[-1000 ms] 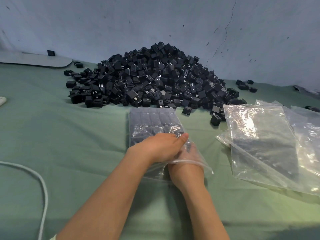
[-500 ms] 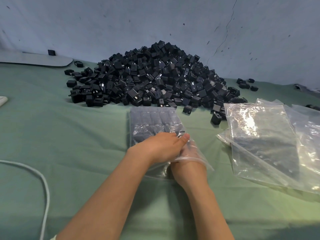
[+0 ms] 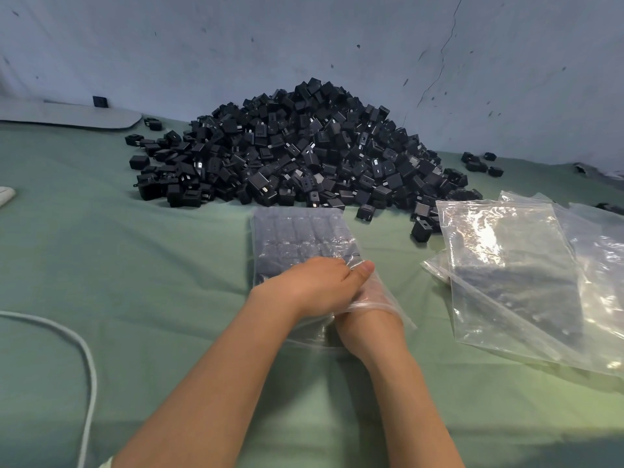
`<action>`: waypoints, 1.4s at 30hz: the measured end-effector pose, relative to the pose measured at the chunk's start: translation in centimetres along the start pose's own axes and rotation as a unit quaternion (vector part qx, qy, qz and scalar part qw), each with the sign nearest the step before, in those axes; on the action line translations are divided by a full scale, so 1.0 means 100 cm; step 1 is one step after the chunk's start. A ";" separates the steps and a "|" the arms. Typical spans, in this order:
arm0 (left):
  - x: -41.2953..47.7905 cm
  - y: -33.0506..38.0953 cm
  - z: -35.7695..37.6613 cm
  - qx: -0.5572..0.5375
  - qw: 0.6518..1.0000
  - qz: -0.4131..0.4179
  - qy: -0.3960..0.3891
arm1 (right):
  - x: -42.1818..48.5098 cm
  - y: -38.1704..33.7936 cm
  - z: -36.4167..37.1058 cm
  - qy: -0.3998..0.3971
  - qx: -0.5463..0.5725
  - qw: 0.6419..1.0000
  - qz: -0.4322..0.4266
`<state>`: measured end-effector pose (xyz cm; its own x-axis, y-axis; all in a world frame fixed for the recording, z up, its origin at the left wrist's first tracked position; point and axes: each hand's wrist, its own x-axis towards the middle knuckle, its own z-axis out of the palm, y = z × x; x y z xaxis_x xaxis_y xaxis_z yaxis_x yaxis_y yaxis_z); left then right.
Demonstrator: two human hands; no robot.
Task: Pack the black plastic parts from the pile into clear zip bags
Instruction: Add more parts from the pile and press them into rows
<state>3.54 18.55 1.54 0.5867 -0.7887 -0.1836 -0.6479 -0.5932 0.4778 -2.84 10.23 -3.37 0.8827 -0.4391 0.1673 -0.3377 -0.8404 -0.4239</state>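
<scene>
Green cloth covered the bench (image 3: 135, 265); the pile of black parts (image 3: 304, 146) lay far centre. My left grip (image 3: 314, 285) pinched the upper film of the zip bag (image 3: 297, 231), near centre, probably holding its mouth open for my right grip (image 3: 373, 292) inside; that grip's state was hidden.

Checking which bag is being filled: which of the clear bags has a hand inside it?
The middle bag, just before the pile: the right hand is in its mouth, the left hand on top. The bags at the right lie untouched.
</scene>
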 end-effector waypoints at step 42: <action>-0.020 -0.068 0.008 -0.125 0.944 -0.152 0.264 | 0.034 0.005 -0.022 -0.028 0.098 0.995 0.020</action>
<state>6.39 24.06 -2.06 0.9304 -0.3581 0.0775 -0.3140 -0.6704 0.6723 -0.69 7.65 -1.05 0.8888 -0.4476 0.0986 -0.3080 -0.7426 -0.5947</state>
